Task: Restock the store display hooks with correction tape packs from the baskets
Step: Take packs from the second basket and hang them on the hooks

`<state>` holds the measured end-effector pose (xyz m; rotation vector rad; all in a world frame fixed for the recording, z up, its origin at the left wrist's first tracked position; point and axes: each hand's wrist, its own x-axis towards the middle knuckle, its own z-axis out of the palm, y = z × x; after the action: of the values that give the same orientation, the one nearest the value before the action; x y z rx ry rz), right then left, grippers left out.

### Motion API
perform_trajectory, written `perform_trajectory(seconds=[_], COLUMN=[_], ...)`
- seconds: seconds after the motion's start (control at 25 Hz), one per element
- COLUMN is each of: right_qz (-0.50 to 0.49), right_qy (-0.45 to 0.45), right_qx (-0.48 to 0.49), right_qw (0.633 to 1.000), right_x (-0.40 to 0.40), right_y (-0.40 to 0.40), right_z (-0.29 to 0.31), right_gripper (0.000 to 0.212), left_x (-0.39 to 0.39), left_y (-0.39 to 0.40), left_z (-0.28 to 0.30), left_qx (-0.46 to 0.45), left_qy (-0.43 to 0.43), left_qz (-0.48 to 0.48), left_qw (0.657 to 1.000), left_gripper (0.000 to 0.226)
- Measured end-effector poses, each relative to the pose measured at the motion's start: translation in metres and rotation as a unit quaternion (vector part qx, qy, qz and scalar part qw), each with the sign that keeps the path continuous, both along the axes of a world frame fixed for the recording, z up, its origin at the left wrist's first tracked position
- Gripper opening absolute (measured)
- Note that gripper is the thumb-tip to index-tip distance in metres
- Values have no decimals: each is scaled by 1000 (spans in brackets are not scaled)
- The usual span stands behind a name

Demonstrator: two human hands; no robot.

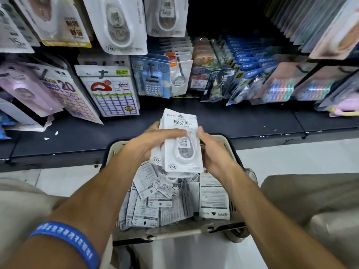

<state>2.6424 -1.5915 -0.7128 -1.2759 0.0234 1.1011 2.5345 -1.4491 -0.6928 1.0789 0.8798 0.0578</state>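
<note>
A stack of white correction tape packs (181,146) is held face up above the basket (232,150). My left hand (153,140) grips the stack from the left, thumb lying across the top pack. My right hand (212,152) holds the stack's right edge with curled fingers. Below, the beige basket holds several more packs (165,202) lying mostly back side up. Matching white packs (118,26) hang on the display hooks at the upper left.
A dark lower shelf (242,121) runs across in front of the basket. Hooks above it carry sticker sheets (114,94), calculator packs (153,80) and blue carded items (250,74). My knees (314,200) flank the basket on the pale floor.
</note>
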Motion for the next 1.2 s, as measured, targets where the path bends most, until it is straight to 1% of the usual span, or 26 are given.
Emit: perform_trajectory(seconds=[0.04,0.08,0.12,0.16,0.2,0.24,0.28,0.32,0.36,0.4,0.44,0.52,0.6,0.68,0.72,0.76,0.8,0.84,0.88,0.92,1.0,1.04,1.08,1.12,1.16,1.2], right_qz=[31,120,275,438,540,586,634,657,679,666,666,650,540,366,297,280,329,406,471,497,496,490,478,467,470,491], right_qy=[-55,-192,-333,-416,-464,-486,-518,-524,-559,-581,-600,-558,-514,-423,-378,-353,-358,-360,-372,-400,-511,-577,-631,-659,-645,-596], right_qx=[-29,-93,-165,-247,-308,-322,-317,-319,-314,-319,-314,-277,-239,-215,-196,-182,-188,-204,-225,-242,-289,-319,-344,-356,-352,-338], right_qw=[998,970,887,758,631,562,479,437,357,342,312,435,622,801,855,874,854,815,768,731,640,571,504,471,490,538], right_x=[8,18,23,27,28,28,23,19,22,26,31,36,39,51,57,62,62,56,46,39,28,26,23,18,11,2], right_y=[-12,-29,-49,-71,-90,-104,-115,-120,-125,-126,-123,-112,-102,-96,-95,-92,-90,-86,-81,-79,-85,-91,-94,-94,-92,-91], right_z=[-7,-18,-33,-56,-76,-91,-98,-103,-106,-105,-103,-92,-75,-57,-51,-45,-40,-38,-41,-47,-56,-59,-63,-66,-70,-75], right_gripper=[19,13,19,37,54,64,67,67,68,70,68,49,26,21,20,19,15,15,23,34,56,63,63,54,40,30], left_x=[5,9,10,10,8,5,1,-3,-4,-5,-7,-12,-17,-18,-18,-19,-21,-24,-28,-31,-29,-26,-24,-23,-24,-26], left_y=[5,9,12,14,15,16,16,16,15,15,15,17,20,21,21,21,22,23,25,28,29,28,28,29,30,32], left_z=[-1,-2,-5,-9,-14,-18,-22,-25,-27,-28,-29,-31,-32,-33,-32,-32,-32,-32,-32,-31,-29,-26,-24,-23,-23,-22], left_qx=[14,29,50,82,121,160,188,201,204,206,209,216,226,230,232,233,234,235,238,243,250,252,256,260,262,262], left_qy=[12,26,43,68,99,130,150,157,156,153,152,154,155,151,148,145,143,145,151,158,162,158,155,156,159,164], left_qz=[16,27,30,25,13,-1,-10,-15,-19,-22,-20,-7,4,11,11,9,9,11,15,16,11,7,6,7,10,14], left_qw=[1000,999,997,994,988,978,971,967,966,966,966,964,962,961,961,962,962,961,959,957,955,955,954,953,952,951], left_gripper=[107,105,99,90,80,74,72,73,75,76,77,77,79,80,79,78,77,76,76,77,77,76,76,76,76,77])
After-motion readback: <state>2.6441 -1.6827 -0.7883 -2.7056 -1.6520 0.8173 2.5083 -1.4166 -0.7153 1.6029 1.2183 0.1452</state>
